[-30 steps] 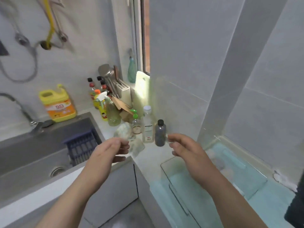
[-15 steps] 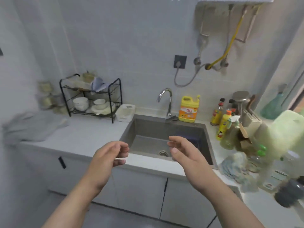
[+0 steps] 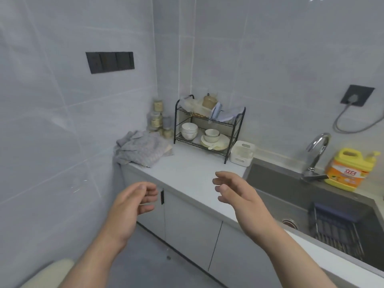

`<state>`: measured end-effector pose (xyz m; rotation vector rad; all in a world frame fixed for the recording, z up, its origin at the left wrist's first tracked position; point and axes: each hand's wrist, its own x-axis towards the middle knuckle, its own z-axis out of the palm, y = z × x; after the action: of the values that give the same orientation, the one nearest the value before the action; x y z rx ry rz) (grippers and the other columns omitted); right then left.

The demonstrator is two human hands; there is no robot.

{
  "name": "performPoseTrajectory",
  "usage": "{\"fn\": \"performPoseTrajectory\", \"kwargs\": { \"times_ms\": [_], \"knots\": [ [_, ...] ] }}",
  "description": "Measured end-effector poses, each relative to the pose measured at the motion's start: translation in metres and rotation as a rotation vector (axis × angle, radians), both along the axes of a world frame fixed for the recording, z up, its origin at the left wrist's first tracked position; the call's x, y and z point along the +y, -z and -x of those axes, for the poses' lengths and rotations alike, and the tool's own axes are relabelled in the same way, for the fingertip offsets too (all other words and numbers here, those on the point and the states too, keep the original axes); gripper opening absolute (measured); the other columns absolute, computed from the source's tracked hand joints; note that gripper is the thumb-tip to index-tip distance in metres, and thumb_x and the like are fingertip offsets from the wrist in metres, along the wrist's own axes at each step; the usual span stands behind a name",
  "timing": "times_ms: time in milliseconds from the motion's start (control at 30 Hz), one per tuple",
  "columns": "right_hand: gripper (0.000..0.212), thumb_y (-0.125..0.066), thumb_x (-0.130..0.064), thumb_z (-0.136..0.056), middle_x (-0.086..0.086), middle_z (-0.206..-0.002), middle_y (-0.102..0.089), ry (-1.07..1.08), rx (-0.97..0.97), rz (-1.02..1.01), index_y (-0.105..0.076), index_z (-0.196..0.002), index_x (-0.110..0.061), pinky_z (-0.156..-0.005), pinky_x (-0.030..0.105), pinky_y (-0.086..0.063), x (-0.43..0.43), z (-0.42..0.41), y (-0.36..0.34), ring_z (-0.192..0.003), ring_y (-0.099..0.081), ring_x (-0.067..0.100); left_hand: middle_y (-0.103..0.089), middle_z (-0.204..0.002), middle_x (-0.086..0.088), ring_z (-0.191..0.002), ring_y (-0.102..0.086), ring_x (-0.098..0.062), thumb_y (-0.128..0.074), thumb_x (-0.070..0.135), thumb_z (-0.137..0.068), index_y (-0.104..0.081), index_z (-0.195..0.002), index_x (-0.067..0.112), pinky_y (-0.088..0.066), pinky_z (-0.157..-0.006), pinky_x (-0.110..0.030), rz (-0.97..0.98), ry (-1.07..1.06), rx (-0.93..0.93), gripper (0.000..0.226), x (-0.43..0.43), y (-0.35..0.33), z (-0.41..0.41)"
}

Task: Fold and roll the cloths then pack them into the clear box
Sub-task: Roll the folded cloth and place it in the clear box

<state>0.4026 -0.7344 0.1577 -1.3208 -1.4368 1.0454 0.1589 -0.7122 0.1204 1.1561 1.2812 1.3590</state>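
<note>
Yellow jug [image 3: 349, 171], orange label unreadable; left hand [image 3: 133, 202] and right hand [image 3: 239, 194] hover relaxed, empty.

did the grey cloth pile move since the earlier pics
No. The grey cloth pile still lies left of the dish rack; only the camera turned.

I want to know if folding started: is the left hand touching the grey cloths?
Apart. The head view shows the left hand hovering well short of the grey cloths, with bare countertop between them.

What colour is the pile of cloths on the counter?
The cloths are grey; head view.
</note>
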Motion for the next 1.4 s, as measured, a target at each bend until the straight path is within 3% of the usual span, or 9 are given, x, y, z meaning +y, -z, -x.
{"fn": "performPoseTrajectory", "kwargs": {
  "times_ms": [100, 400, 533, 733, 800, 1000, 1233, 1300, 1400],
  "knots": [
    [0.025, -0.054, -0.033, -0.093, -0.019, -0.113, -0.066, -0.038, 0.009, 0.022, -0.061, -0.118, -0.037, -0.106, 0.037, -0.044, 0.030, 0.030, 0.003, -0.112, -0.058, 0.000, -0.069, -0.097, -0.013, -0.089, -0.065, -0.023, -0.037, 0.012, -0.102, -0.067, -0.095, 0.009, -0.053, -0.083, -0.041, 0.011, -0.043, -0.008, 0.031, 0.018, 0.001, 0.028],
    [0.037, -0.051, -0.042, -0.080, -0.017, -0.108, -0.068, -0.137, 0.087, 0.106, -0.065, -0.112, -0.033, -0.099, 0.034, -0.049, 0.146, 0.081, 0.038, -0.108, -0.061, 0.006, -0.070, -0.097, -0.010, -0.091, -0.068, -0.021, -0.049, 0.021, -0.099, -0.069, -0.095, 0.011, -0.055, -0.079, -0.035, 0.052, -0.097, -0.002, 0.023, 0.111, 0.022, 0.070],
    [0.037, -0.052, -0.043, -0.079, -0.016, -0.110, -0.069, -0.151, 0.113, 0.140, -0.065, -0.112, -0.034, -0.098, 0.034, -0.049, 0.224, 0.091, 0.055, -0.106, -0.062, 0.005, -0.070, -0.098, -0.010, -0.094, -0.067, -0.022, -0.040, 0.017, -0.102, -0.069, -0.097, 0.009, -0.056, -0.082, -0.037, 0.086, -0.121, 0.047, 0.031, 0.184, 0.029, 0.082],
    [0.021, -0.059, -0.032, -0.090, -0.006, -0.106, -0.070, -0.105, 0.156, 0.173, -0.066, -0.109, -0.029, -0.094, 0.036, -0.052, 0.351, 0.105, 0.070, -0.103, -0.063, 0.015, -0.073, -0.093, -0.010, -0.095, -0.066, -0.027, -0.045, 0.016, -0.101, -0.072, -0.093, 0.010, -0.054, -0.086, -0.046, 0.132, -0.175, 0.071, 0.029, 0.302, 0.032, 0.105],
    [0.027, -0.058, -0.036, -0.085, -0.006, -0.107, -0.069, -0.101, 0.144, 0.180, -0.065, -0.110, -0.028, -0.093, 0.035, -0.052, 0.388, 0.112, 0.075, -0.103, -0.063, 0.016, -0.074, -0.092, -0.008, -0.094, -0.067, -0.025, -0.045, 0.016, -0.100, -0.072, -0.092, 0.012, -0.054, -0.086, -0.045, 0.133, -0.176, 0.082, 0.028, 0.335, 0.031, 0.112],
    [0.023, -0.055, -0.015, -0.096, 0.000, -0.104, -0.069, -0.064, 0.062, 0.252, -0.062, -0.117, -0.022, -0.092, 0.038, -0.050, 0.476, 0.136, 0.097, -0.103, -0.061, 0.025, -0.070, -0.092, -0.010, -0.090, -0.065, -0.022, -0.049, 0.019, -0.099, -0.071, -0.090, 0.012, -0.054, -0.084, -0.040, 0.176, -0.092, 0.134, 0.025, 0.428, 0.035, 0.132],
    [0.026, -0.054, -0.019, -0.096, -0.003, -0.107, -0.067, 0.082, 0.012, 0.341, -0.059, -0.122, -0.020, -0.097, 0.038, -0.049, 0.553, 0.170, 0.120, -0.103, -0.061, 0.018, -0.062, -0.089, -0.012, -0.086, -0.058, -0.022, -0.055, 0.015, -0.095, -0.068, -0.084, 0.009, -0.051, -0.091, -0.048, 0.208, -0.016, 0.148, 0.017, 0.558, 0.046, 0.177],
    [0.024, -0.053, -0.021, -0.097, -0.003, -0.105, -0.066, 0.130, 0.000, 0.354, -0.060, -0.120, -0.021, -0.094, 0.036, -0.050, 0.576, 0.182, 0.127, -0.099, -0.061, 0.018, -0.063, -0.088, -0.011, -0.085, -0.059, -0.023, -0.059, 0.018, -0.093, -0.069, -0.081, 0.013, -0.051, -0.091, -0.049, 0.223, 0.046, 0.165, 0.016, 0.593, 0.055, 0.188],
    [0.022, -0.052, -0.022, -0.098, -0.002, -0.099, -0.064, 0.211, -0.024, 0.400, -0.059, -0.118, -0.022, -0.075, 0.029, -0.050, 0.608, 0.201, 0.141, -0.082, -0.057, 0.015, -0.070, -0.085, -0.009, -0.085, -0.064, -0.020, -0.060, 0.038, -0.078, -0.072, -0.078, 0.028, -0.052, -0.085, -0.045, 0.254, 0.130, 0.290, 0.015, 0.639, 0.083, 0.200]
  ]
}}
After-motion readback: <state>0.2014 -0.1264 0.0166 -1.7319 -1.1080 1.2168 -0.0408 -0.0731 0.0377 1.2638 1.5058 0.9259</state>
